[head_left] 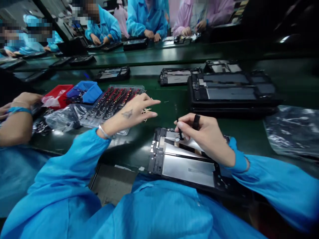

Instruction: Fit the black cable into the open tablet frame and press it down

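My right hand (204,132) is closed, thumb and fingertips pinching a thin black stick-like tool (180,133); its exact kind is not clear. The tool's lower end is over an opened tablet (189,169), which lies at the table's front edge with silver panels and dark boards showing. My left hand (139,108) reaches out, thumb and index finger spread apart, with nothing seen between them. Beneath and beside that hand is a clear plastic tray (99,106) with rows of small black and red parts. Small pale sticks (146,113) lie just past it, partly hidden.
Stacked opened tablets (231,89) stand at the right, beside a clear plastic bag (294,129). A red bin (58,96) and a blue bin (87,92) sit at the left, near a co-worker's arm (17,122). Other people work across the green bench (154,96).
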Tool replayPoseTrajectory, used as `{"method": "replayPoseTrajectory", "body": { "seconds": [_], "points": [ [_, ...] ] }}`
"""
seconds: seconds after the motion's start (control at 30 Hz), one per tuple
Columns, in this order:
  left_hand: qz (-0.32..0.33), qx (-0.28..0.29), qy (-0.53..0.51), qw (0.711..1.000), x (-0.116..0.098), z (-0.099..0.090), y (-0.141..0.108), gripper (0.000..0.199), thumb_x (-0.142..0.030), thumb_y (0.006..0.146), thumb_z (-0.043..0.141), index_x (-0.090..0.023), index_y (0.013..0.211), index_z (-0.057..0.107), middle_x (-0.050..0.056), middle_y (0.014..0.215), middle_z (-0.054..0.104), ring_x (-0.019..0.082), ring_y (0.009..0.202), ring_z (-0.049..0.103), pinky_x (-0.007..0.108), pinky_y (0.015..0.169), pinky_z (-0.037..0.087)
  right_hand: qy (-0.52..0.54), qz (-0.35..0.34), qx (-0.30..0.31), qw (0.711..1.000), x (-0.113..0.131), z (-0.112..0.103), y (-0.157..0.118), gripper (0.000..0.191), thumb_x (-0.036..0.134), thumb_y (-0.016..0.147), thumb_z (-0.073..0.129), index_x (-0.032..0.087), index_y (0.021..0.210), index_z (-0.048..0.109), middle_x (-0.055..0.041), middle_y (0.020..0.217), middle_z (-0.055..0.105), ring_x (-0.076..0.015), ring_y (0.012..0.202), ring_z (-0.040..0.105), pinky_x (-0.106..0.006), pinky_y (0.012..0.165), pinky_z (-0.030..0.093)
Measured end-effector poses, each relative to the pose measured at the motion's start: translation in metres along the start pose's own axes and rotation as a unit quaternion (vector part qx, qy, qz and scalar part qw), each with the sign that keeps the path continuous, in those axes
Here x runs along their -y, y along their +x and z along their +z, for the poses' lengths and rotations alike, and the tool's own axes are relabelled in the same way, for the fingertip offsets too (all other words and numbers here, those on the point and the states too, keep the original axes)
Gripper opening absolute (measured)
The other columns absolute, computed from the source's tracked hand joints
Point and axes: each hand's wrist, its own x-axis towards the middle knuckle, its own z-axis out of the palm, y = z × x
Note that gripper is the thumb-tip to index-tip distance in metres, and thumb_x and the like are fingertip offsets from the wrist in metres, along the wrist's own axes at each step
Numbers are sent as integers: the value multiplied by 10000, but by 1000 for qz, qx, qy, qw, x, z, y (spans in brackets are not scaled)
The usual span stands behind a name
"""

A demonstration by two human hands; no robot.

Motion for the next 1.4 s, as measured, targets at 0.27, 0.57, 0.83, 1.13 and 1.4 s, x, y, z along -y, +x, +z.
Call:
{"method": "replayPoseTrajectory", "body": {
  "seconds": [0.27,0.57,0.83,1.13,1.4],
  "points": [
    [-53,-49,-383,921,-68,31,30,306,-404,964,603,-141,876,733,29,838,679,143,791,610,246,714,443,-38,-46,-26,998,-3,-4,2,179,294,923,623,154,843,702,12,673,631,-86,560,502,-258,570,406],
    [-1,185,-128,974,-53,12,45,299,-349,934,570,-149,723,643,-29,614,517,97,547,449,245,510,278,-120,-137,-31,983,1,-17,12,123,287,914,663,206,982,725,-10,868,698,-127,737,582,-263,666,449],
    [164,-107,-5,981,-55,16,41,246,-375,965,638,-169,1071,555,43,967,619,138,808,591,239,683,483,50,-48,-59,996,4,-19,16,169,302,864,701,148,795,700,7,660,643,-82,562,467,-243,532,376],
    [233,-221,258,911,-82,19,31,172,-145,1012,454,-140,956,617,95,923,663,191,812,617,305,690,504,30,-86,-82,992,11,-14,7,147,267,881,675,160,782,693,16,675,632,-78,582,454,-254,548,356],
    [226,-208,311,899,-92,19,31,256,-130,1009,414,-146,895,643,62,840,673,174,745,631,291,665,508,-13,-108,-80,991,16,-13,4,145,255,903,660,177,785,695,15,684,644,-94,592,501,-271,557,379]
  ]
}}
